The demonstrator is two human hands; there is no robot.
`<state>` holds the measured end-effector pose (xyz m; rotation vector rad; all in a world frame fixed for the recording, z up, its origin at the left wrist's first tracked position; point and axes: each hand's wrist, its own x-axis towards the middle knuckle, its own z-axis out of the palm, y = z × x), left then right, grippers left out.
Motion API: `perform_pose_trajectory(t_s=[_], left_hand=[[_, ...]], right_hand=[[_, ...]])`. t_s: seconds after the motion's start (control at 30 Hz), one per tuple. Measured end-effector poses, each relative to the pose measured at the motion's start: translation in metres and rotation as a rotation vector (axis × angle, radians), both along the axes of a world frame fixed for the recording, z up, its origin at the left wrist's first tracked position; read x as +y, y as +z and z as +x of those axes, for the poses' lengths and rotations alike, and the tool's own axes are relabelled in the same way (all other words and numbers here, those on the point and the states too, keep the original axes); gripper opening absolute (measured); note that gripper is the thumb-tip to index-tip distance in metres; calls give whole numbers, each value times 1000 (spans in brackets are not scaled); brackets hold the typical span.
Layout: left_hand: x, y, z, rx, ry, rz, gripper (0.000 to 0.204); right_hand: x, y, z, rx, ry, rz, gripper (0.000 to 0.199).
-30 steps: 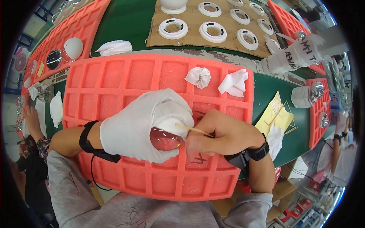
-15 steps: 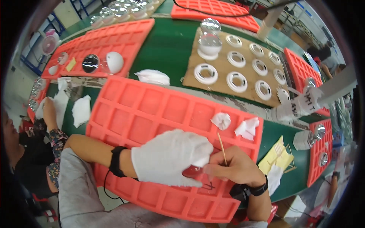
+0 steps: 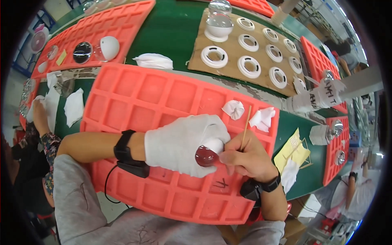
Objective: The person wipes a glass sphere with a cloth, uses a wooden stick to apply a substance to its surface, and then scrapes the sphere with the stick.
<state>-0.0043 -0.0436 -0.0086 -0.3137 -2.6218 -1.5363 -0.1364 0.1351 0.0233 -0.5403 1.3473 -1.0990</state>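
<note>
**Two hands work on a shiny red ball**

Far on the left, another person's hand (image 3: 39,115) rests by some white cloths (image 3: 73,107) on the green table (image 3: 171,32). A little further along, a small white dome (image 3: 109,47) sits on an orange tray at the back.

In front of the person lies a big orange tray (image 3: 134,102) with many square pockets. The left hand (image 3: 183,145) wears a white glove. Its fingers are curled tight around a shiny dark red ball (image 3: 206,156), just above the tray, near its front right part.

The right hand (image 3: 247,157) is bare. It touches the gloved hand, right beside the ball. Its fingers pinch a thin wooden stick (image 3: 245,127) that points up and away.

Two crumpled white wipes (image 3: 233,108) lie in the tray just behind the hands.

Further right at the back, a brown board (image 3: 234,51) holds white rings (image 3: 214,56). Yellow paper (image 3: 292,151) lies on the table to the right of the tray.
</note>
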Motion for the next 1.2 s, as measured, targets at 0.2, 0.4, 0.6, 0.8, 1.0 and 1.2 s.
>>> perform_pose_trajectory(t_s=[0.2,0.4,0.6,0.8,1.0,1.2], left_hand=[[-1,-2,-5,-17,-67,11,38],[-1,1,-4,-32,-71,50,43],[-6,7,-4,-87,-83,51,46],[-5,9,-7,-124,-74,63,50],[-10,5,-10,1,-114,22,46],[-5,9,-7,21,-41,22,32]], right_hand=[[4,-6,-2,-24,40,-28,31],[6,-6,-4,-35,83,-25,30],[11,-13,-7,-108,220,-95,26],[20,-9,-8,-157,227,-175,27],[15,-8,-13,-219,13,-184,34],[24,-14,0,-74,-39,-279,32]])
